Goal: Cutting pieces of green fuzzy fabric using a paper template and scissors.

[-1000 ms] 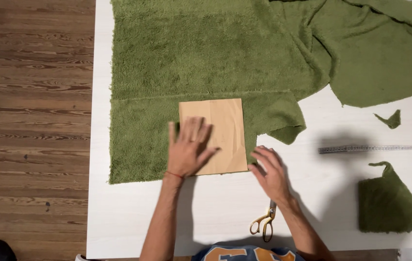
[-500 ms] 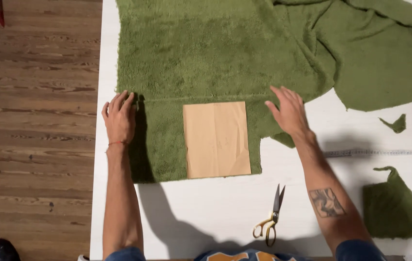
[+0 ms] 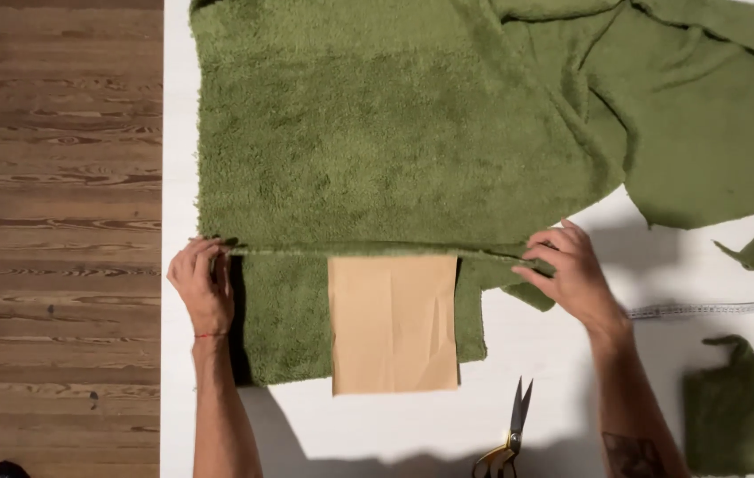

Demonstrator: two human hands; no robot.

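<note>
Nearest us, the scissors [image 3: 508,435] lie closed on the white desk [image 3: 377,438], just below the tan paper pattern [image 3: 394,324], which rests flat on the lower flap of the green towel [image 3: 377,133]. Our left hand [image 3: 203,285] pinches the towel's fold line at the left edge, fingers [image 3: 204,252] curled narrow around the cloth; our right hand [image 3: 572,274] grips the same fold at the right, fingers closed on it. Farther out, the towel spreads across the desk, with a small green scrap [image 3: 747,251], a tape measure [image 3: 713,310] and a folded green piece [image 3: 740,412] to the right. We judge that uneven pulling on the fold could drag the flap and shift the loose pattern out of line.
</note>
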